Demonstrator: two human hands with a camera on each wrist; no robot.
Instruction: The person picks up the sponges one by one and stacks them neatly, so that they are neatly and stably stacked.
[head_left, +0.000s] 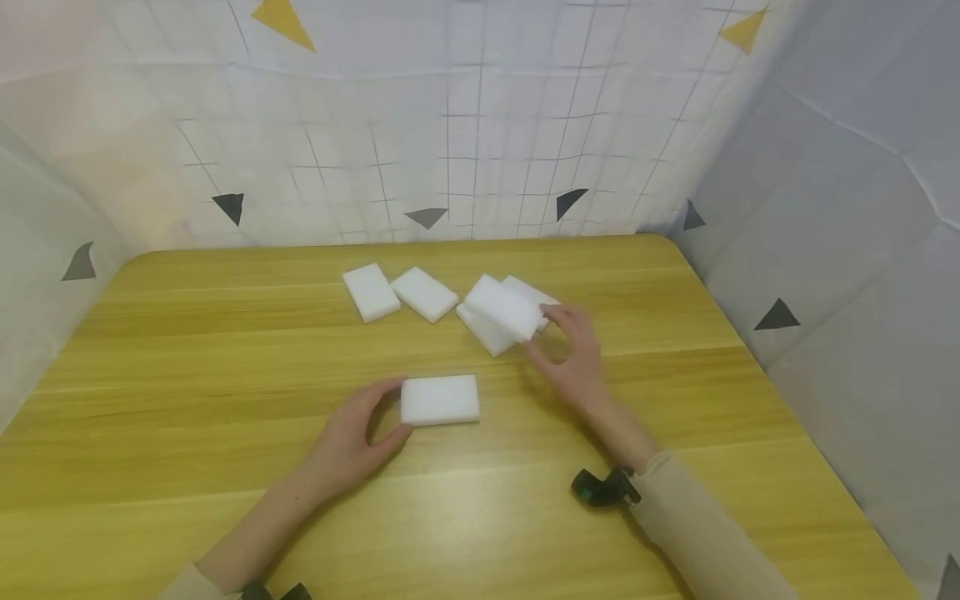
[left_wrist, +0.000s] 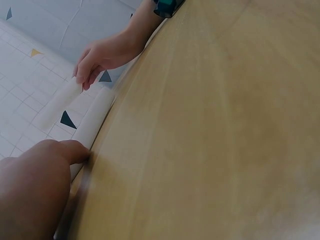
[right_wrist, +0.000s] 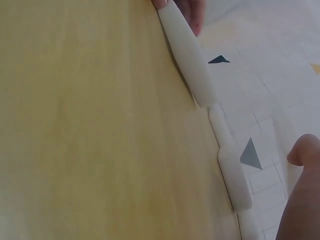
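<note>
On the table's middle lies a flat white rectangular sponge (head_left: 440,400). My left hand (head_left: 347,443) holds its left end between thumb and fingers. Farther back and to the right, my right hand (head_left: 576,360) pinches a second white sponge (head_left: 502,307) by its right end. The left wrist view shows this raised sponge (left_wrist: 57,105) tilted and apart from the tabletop. Beneath it in the head view are two more white sponges, one to the front (head_left: 483,330) and one behind (head_left: 531,292), both partly hidden.
Two other white sponges, a left one (head_left: 371,292) and a right one (head_left: 425,293), lie toward the back of the wooden table (head_left: 225,358). Behind the table's far edge hangs a patterned white cloth (head_left: 337,133); a grey-white sheet (head_left: 847,250) hangs along the right side.
</note>
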